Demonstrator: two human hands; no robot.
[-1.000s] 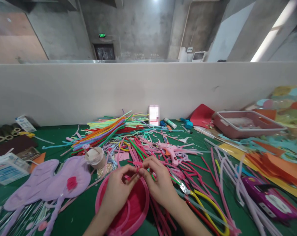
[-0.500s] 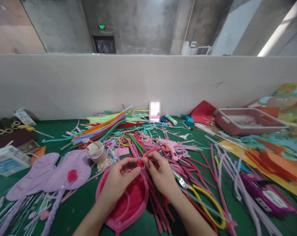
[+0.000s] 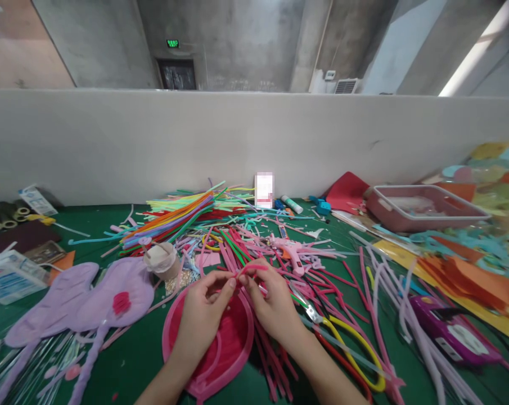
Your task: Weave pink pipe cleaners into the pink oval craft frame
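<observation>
My left hand (image 3: 207,306) and my right hand (image 3: 273,306) meet at the middle of the table, each closed in a pinch. Between their fingertips is a pink-red pipe cleaner (image 3: 257,268), its free end pointing right over my right fingers. The part inside the fingers is mostly hidden. Beneath my left hand and forearm lies a rounded deep-red piece with a pink rim (image 3: 246,363), narrowing towards its bottom tip. Loose pink pipe cleaners (image 3: 273,360) run beside it, under my right wrist. Yellow-handled scissors (image 3: 351,337) lie right of my right forearm.
On the left rest a lilac wing-like piece (image 3: 85,298), a lined cup (image 3: 163,261) and a carton (image 3: 13,275). Coloured pipe cleaners (image 3: 170,219) and a pink glue gun (image 3: 294,253) lie ahead. A purple device (image 3: 452,332) and a pink bin (image 3: 427,222) are on the right.
My fingertips have shifted slightly down and left. The pipe cleaner's free end has swung from pointing up to lying nearly level; the small red bunch between my fingers is now mostly covered.
</observation>
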